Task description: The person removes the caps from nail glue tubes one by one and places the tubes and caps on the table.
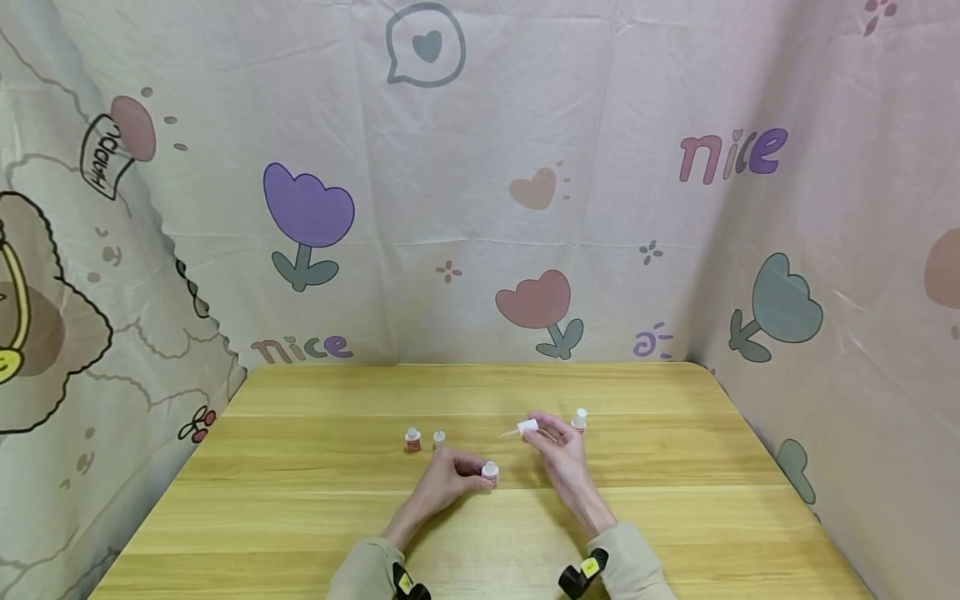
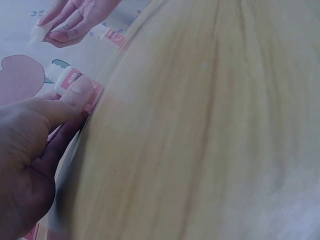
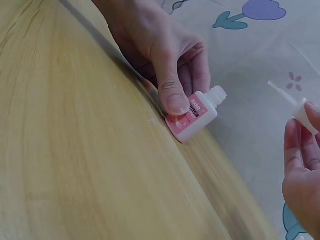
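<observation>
In the head view my left hand [image 1: 448,478] grips a small white bottle [image 1: 490,473] with a pink label, thumb and fingers on its sides. Its threaded neck [image 3: 218,95] is uncapped and points up, and its base is at the tabletop. Off to the right, my right hand [image 1: 561,454] pinches a white brush cap [image 1: 528,427] between thumb and fingers. The thin applicator stem [image 3: 283,92] of that cap sticks out toward the left, apart from the bottle. Just behind the right hand stands another pink-labelled bottle [image 1: 580,418] with its white cap on.
Beyond the left hand, an uncapped bottle [image 1: 412,441] with a red-pink label stands on the wooden table [image 1: 300,467]. Next to it is a small white piece [image 1: 438,438] with a thin dark tip upward. A printed cloth [image 1: 450,167] hangs behind the table.
</observation>
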`<state>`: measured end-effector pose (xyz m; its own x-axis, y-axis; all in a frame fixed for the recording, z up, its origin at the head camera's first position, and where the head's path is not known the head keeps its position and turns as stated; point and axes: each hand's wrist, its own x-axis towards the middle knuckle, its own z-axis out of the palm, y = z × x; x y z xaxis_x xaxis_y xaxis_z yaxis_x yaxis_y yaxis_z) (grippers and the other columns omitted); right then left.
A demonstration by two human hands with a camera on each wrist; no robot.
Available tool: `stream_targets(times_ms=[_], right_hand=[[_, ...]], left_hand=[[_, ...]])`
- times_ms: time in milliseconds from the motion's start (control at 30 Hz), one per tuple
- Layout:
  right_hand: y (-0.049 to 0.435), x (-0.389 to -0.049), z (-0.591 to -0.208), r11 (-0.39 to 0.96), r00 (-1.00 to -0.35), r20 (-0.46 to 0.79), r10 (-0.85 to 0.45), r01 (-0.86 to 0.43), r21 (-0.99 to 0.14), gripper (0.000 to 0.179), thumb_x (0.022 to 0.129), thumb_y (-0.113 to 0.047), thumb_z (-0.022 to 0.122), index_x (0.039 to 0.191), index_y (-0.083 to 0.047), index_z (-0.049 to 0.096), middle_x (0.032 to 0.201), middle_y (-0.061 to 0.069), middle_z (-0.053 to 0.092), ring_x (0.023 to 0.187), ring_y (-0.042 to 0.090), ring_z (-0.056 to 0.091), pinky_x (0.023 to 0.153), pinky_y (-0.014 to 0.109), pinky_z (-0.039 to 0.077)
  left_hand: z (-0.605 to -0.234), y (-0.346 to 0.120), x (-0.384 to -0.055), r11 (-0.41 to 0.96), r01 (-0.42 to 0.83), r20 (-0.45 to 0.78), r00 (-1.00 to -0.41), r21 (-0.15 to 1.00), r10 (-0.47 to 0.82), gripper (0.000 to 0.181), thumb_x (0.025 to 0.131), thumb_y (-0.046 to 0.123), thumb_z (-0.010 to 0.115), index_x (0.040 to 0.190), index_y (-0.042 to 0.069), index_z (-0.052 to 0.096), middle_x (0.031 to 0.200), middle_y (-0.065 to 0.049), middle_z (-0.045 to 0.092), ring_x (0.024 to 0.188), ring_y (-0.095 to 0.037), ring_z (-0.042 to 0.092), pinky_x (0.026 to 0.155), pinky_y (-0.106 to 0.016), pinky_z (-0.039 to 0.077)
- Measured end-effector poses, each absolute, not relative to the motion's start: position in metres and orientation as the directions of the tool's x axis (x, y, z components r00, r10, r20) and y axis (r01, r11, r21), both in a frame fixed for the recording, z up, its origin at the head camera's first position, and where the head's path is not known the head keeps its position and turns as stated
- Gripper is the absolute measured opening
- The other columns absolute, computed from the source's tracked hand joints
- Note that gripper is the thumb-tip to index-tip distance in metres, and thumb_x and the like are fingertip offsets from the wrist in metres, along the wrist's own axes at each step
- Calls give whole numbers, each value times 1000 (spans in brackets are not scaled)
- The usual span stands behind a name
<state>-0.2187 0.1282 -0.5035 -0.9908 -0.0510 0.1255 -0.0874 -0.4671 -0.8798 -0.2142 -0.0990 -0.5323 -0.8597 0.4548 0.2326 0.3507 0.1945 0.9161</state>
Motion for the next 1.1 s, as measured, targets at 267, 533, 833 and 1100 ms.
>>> stream_targets(times_ms=[267,533,833,1100], right_hand=[[129,-218,-504,-476,-993,104,-60,-63,-877,27,88,13,64,108,-5,69,96,-3,73,87,9,70,84,22,59],[130,-218,-506,-447,-989,114,-97,-59,-892,25,89,11,65,111,2,68,99,-3,74,89,10,70,87,23,58],[132,-219,-508,-455,-974,156,-164,-66,-888,23,91,9,64,105,-7,71,99,-3,75,90,9,72,88,23,58],[131,-218,-508,-382,-975,127,-181,-50,-923,22,96,4,61,116,-1,70,98,-5,73,87,6,68,85,21,57]], left_hand=[[-532,-99,-214,195,353,236,-860,915,453,18,83,10,80,100,3,79,90,-16,79,82,-14,75,73,-20,58],[-533,-99,-214,183,358,242,-855,916,459,17,84,10,80,100,3,79,90,-16,79,83,-14,75,73,-21,58],[-533,-98,-214,176,364,252,-853,914,456,17,84,10,80,99,2,78,90,-17,79,82,-10,74,73,-20,58],[-534,-98,-214,183,363,250,-856,914,452,17,84,11,80,99,2,78,89,-17,79,81,-9,73,72,-20,58]])
